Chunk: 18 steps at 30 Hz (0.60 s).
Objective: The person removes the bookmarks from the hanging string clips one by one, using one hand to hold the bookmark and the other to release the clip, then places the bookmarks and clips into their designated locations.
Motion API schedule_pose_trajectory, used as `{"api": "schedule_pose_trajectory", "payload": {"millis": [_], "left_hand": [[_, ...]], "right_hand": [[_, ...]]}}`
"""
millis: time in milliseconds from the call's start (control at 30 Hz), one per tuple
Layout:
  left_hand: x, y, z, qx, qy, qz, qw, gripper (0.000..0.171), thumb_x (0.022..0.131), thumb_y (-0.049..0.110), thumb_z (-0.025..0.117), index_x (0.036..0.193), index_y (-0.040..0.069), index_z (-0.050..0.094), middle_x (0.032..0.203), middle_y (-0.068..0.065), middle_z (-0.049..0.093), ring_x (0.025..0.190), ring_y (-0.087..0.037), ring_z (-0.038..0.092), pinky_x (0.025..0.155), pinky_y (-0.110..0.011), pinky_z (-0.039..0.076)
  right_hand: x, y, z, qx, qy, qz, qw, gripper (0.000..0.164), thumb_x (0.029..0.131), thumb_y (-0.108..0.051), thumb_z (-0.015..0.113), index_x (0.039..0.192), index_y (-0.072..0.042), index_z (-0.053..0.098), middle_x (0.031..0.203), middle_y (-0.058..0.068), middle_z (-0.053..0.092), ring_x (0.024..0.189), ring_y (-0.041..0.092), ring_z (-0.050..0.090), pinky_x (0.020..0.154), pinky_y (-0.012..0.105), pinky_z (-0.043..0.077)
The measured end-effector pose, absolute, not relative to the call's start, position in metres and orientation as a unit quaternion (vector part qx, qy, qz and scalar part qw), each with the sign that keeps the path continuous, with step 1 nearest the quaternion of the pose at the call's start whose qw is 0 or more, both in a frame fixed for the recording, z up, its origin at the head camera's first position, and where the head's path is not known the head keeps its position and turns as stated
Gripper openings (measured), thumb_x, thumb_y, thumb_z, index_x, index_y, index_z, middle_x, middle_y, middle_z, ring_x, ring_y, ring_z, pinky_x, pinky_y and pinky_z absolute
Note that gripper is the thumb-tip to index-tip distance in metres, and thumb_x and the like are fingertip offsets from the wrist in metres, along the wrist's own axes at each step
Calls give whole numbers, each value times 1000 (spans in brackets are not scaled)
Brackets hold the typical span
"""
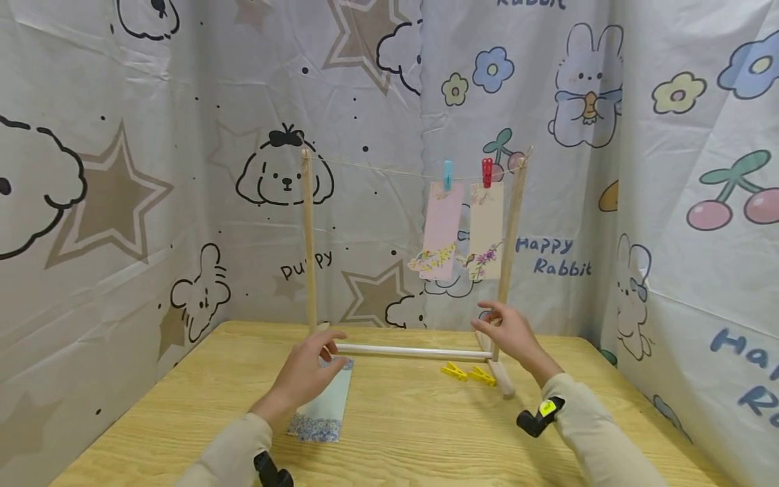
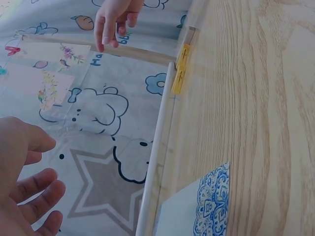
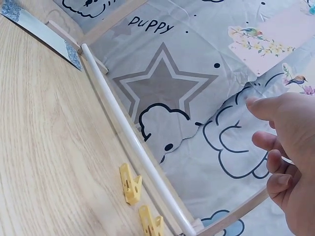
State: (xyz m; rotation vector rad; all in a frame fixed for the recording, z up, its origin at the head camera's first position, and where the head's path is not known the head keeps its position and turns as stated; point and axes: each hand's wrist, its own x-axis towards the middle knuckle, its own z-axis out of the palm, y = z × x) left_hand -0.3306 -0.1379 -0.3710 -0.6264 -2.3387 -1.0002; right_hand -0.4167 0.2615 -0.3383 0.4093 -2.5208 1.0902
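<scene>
My left hand (image 1: 309, 365) hovers over a pale blue card (image 1: 328, 399) with blue patterned ends, lying on the table; its loosely bent fingers hold nothing. Below the hanging cards, my right hand (image 1: 508, 331) is in the air near the right post, its fingers relaxed around nothing. A pink card (image 1: 443, 226) hangs from the string by a blue clothespin (image 1: 447, 176). Beside it a cream card (image 1: 487, 230) hangs by a red clothespin (image 1: 487, 173). Two yellow clothespins (image 3: 130, 184) lie on the table by the frame's right foot.
A wooden frame has a left post (image 1: 309, 243), a right post (image 1: 511, 257) and a white bottom bar (image 1: 414, 352). Thin string (image 1: 377, 169) runs between the post tops. Printed curtains (image 1: 365, 270) enclose the wooden table (image 1: 414, 433) at the back and sides.
</scene>
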Motion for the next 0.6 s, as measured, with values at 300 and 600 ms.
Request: {"api": "schedule_pose_trajectory", "payload": {"millis": [300, 600], "left_hand": [[-340, -134, -362, -235, -854, -383, 262, 37, 94, 5, 74, 130, 6, 68, 94, 1, 60, 85, -15, 62, 70, -35, 52], [-341, -129, -356, -244, -855, -381, 253, 36, 94, 8, 73, 130, 5, 67, 97, -3, 62, 86, -18, 62, 71, -36, 53]], "right_hand": [[-413, 262, -317, 148, -889, 394, 177, 55, 101, -31, 71, 145, -4, 55, 113, 16, 67, 91, 27, 62, 76, 37, 52], [-412, 267, -307, 155, -887, 399, 176, 56, 102, -29, 69, 149, -5, 51, 116, 18, 64, 91, 27, 61, 72, 35, 53]]}}
